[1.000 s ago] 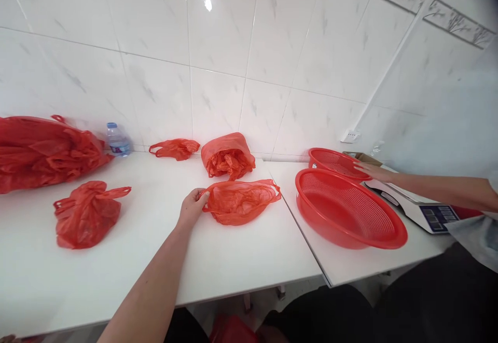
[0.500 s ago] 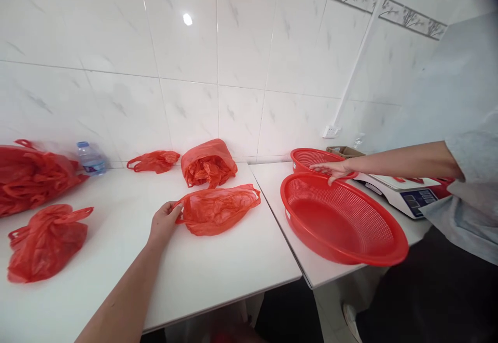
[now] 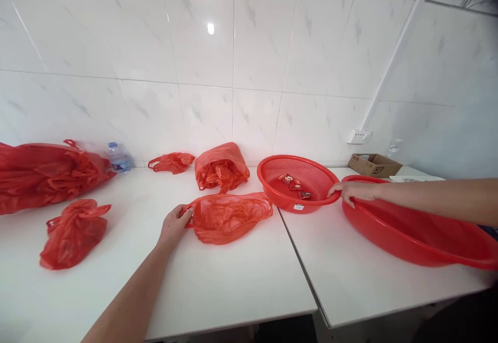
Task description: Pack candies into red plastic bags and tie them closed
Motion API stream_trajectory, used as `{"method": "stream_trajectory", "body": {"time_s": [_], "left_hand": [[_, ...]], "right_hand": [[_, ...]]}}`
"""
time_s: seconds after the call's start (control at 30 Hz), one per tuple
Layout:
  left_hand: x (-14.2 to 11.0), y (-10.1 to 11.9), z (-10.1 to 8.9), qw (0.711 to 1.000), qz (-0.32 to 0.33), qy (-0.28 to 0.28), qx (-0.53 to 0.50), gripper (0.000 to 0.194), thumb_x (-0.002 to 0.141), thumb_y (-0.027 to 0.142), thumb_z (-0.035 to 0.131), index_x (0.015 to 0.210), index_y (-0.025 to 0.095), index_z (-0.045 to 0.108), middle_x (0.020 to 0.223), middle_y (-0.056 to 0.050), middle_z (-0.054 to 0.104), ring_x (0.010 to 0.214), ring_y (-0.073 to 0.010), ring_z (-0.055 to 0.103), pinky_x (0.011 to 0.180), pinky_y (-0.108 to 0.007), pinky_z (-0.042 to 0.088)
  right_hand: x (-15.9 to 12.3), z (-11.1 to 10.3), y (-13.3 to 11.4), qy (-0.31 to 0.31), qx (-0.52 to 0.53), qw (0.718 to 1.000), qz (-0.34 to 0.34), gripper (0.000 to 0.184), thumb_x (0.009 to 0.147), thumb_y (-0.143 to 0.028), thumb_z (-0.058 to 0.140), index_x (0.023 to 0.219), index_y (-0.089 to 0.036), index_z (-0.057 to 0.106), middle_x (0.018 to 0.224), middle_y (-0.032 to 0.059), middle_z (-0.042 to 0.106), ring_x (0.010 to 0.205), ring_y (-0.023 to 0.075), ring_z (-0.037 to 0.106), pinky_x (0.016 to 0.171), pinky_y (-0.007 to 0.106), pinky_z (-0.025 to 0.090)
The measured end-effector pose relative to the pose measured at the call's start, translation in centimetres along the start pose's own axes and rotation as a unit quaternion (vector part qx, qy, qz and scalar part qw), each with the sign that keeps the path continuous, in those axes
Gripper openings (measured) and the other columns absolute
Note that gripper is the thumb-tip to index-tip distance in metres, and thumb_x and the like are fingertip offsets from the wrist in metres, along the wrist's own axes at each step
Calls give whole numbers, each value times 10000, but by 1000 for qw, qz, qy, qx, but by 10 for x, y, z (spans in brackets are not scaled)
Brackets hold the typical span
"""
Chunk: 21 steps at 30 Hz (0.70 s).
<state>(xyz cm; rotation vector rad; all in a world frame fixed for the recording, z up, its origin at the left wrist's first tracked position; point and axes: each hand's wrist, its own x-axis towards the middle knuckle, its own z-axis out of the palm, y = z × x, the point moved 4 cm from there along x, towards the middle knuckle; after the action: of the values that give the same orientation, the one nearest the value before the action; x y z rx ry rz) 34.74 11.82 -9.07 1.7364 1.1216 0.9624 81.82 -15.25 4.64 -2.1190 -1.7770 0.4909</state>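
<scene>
Head view: thin, crinkled red bag, mouth agape, left-hand grip fast on one end.

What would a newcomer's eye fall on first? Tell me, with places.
Probably the small basket, red and right of centre, with packets inside and another person's hand at its rim, then the large basket on the right. Next, the open bag in the middle, its left end held by the left hand. A stuffed bag sits far left by the wall.
</scene>
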Motion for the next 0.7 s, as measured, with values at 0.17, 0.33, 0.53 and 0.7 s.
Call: {"method": "stream_trajectory", "body": {"time_s": [0.17, 0.33, 0.53, 0.7], "left_hand": [[-1, -1, 2, 999, -9, -31, -33, 462, 743, 578, 549, 964, 179, 617, 796, -24, 680, 757, -211, 641, 675, -287, 494], [1, -5, 2, 998, -19, -35, -51, 487, 739, 568, 573, 1036, 184, 617, 838, -36, 693, 766, -210, 644, 673, -289, 510], [0, -6, -1, 992, -56, -60, -99, 487, 767, 552, 557, 1113, 211, 586, 843, -26, 694, 784, -206, 656, 680, -290, 524], [2, -5, -3, 992, -71, -71, -79, 497, 754, 547, 561, 1124, 217, 592, 839, -24, 701, 772, -213, 661, 691, -301, 524]], "right_hand": [[-34, 51, -94, 38, 192, 970, -144, 164, 701, -372, 646, 854, -357, 702, 971, -66, 651, 816, 150, 648, 503, 200, 455], [-37, 139, -187, 129, 248, 952, -126, 316, 861, -392, 521, 1153, -291, 587, 1109, 43, 624, 930, 172, 605, 834, 334, 494], [25, 120, -116, 332, -77, 940, 3, 431, 836, -303, 539, 1258, -220, 509, 1339, 111, 479, 1273, 282, 395, 1033, 481, 340], [27, 131, -101, 281, -232, 931, -1, 290, 898, -268, 484, 1164, -203, 580, 1036, 82, 663, 998, 245, 592, 941, 473, 393]]}}
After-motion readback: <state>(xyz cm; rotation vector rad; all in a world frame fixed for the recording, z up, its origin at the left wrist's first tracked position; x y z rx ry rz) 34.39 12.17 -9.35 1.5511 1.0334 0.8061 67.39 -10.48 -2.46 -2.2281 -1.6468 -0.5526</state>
